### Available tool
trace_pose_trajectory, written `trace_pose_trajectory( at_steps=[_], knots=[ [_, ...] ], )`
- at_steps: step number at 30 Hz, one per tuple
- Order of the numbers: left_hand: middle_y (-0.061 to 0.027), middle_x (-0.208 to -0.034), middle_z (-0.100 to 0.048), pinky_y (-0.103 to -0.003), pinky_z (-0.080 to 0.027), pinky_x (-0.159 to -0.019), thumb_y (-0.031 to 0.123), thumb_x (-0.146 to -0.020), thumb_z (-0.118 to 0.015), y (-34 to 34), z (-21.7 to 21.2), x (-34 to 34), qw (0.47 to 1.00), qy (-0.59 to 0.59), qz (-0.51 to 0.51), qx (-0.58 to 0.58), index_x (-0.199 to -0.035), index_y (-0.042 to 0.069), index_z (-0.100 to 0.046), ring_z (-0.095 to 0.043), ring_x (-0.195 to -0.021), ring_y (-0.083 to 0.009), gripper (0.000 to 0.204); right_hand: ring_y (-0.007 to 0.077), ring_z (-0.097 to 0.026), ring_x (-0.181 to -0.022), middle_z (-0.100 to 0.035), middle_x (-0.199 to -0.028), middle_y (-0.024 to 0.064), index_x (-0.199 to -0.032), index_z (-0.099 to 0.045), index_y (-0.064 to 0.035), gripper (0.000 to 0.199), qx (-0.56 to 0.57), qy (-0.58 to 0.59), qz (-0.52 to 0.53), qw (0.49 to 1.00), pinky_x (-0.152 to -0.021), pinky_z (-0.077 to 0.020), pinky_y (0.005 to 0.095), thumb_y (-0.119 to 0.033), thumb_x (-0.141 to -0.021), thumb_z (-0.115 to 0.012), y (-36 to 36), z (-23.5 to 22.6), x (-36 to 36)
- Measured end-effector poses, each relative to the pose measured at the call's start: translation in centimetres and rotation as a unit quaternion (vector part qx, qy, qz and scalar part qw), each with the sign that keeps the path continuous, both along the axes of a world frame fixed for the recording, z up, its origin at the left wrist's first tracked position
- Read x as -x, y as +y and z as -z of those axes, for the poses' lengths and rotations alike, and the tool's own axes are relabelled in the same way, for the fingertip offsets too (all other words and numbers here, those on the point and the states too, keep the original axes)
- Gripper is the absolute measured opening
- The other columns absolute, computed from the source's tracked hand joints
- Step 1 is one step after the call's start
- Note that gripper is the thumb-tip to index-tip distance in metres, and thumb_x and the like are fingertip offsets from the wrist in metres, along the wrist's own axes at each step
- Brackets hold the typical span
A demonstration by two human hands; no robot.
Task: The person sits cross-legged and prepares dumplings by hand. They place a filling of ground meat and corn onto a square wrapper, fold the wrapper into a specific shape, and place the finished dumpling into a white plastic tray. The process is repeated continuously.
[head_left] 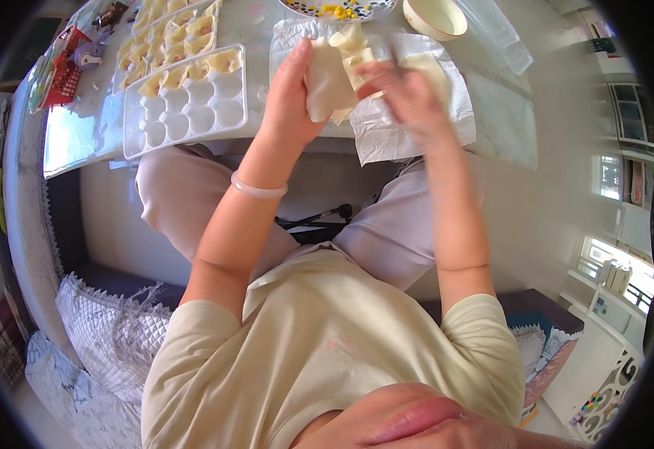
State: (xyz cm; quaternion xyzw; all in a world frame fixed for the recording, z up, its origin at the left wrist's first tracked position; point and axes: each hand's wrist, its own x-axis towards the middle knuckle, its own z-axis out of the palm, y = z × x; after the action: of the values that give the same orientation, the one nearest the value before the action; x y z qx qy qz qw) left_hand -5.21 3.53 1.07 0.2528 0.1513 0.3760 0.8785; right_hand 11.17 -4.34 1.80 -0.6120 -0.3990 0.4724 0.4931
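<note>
My left hand (291, 97) is closed on a pale, floppy dough wrapper (328, 86), thumb up along its left edge. Just right of it is my right hand (409, 97), smeared by motion, with its fingers towards the wrapper. A thin dark streak shows by its fingers; what that is, I cannot make out. Under both hands lie white paper sheets (390, 142). Folded pale dough pieces (351, 46) sit on them between the hands, and a flat pale stack (425, 75) lies beyond my right hand.
A white tray (131, 135) at left has round hollows, its far row filled with folded dumplings (188, 71); more filled trays stand behind. At the far edge are a patterned plate (375, 13) with yellow bits, a bowl (435, 19) and a clear plastic container (495, 34). A red basket (65, 78) stands far left.
</note>
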Motion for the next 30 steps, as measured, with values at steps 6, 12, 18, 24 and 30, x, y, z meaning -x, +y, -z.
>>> trace_pose_trajectory(
  at_steps=[6,12,18,24,30],
  knots=[
    [0.0063,-0.064,-0.046,-0.018,-0.028,-0.047,0.018,-0.094,-0.055,-0.1,-1.8,2.1,0.927,0.139,-0.099,-0.333,-0.072,0.009,-0.045,-0.036,-0.055,0.0009,0.026,0.0017,-0.043,-0.055,-0.054,-0.070,-0.0031,-0.103,-0.058,-0.0041,0.037,-0.016,0.314,-0.064,0.947,-0.042,-0.0288,0.0187,-0.036,-0.086,-0.065,1.0,-0.4,3.7],
    [-0.0037,-0.098,-0.057,-0.027,-0.045,-0.073,0.036,-0.091,-0.056,0.7,-1.8,3.6,0.976,0.006,-0.044,-0.211,-0.107,0.007,-0.050,-0.055,-0.088,-0.0114,0.034,0.0098,-0.061,-0.073,-0.064,-0.090,0.0044,-0.107,-0.056,0.0005,0.034,-0.199,0.169,0.056,0.964,-0.057,-0.0484,0.0224,-0.016,-0.081,-0.072,1.9,-5.1,6.3],
    [-0.0086,-0.134,-0.047,-0.040,-0.035,-0.103,0.046,-0.096,-0.039,0.5,0.6,4.4,0.988,-0.031,0.146,0.045,-0.137,0.005,-0.035,-0.047,-0.122,-0.0253,0.059,0.0044,-0.050,-0.065,-0.059,-0.074,-0.0008,-0.100,-0.056,-0.0023,0.025,-0.099,-0.224,-0.002,0.970,-0.060,-0.0390,0.0198,-0.015,-0.082,-0.070,3.4,-3.0,4.0],
    [-0.0127,-0.134,-0.046,-0.042,-0.032,-0.106,0.034,-0.097,-0.039,2.8,-0.7,4.6,0.980,-0.082,0.170,0.057,-0.136,0.002,-0.038,-0.043,-0.126,-0.0287,0.050,0.0151,-0.056,-0.057,-0.060,-0.066,0.0049,-0.110,-0.057,-0.0097,0.030,-0.132,-0.348,0.073,0.925,-0.056,-0.0436,0.0291,-0.024,-0.084,-0.065,4.5,-3.4,1.2],
    [-0.0136,-0.133,-0.047,-0.041,-0.032,-0.106,0.034,-0.097,-0.040,7.1,-1.1,4.4,0.982,-0.054,0.168,0.073,-0.133,-0.001,-0.039,-0.043,-0.125,-0.0297,0.051,0.0304,-0.062,-0.076,-0.063,-0.083,0.0109,-0.113,-0.058,-0.0225,0.024,-0.095,-0.587,0.029,0.803,-0.067,-0.0480,0.0390,-0.021,-0.091,-0.049,10.7,-1.9,-2.1]
  ],
)
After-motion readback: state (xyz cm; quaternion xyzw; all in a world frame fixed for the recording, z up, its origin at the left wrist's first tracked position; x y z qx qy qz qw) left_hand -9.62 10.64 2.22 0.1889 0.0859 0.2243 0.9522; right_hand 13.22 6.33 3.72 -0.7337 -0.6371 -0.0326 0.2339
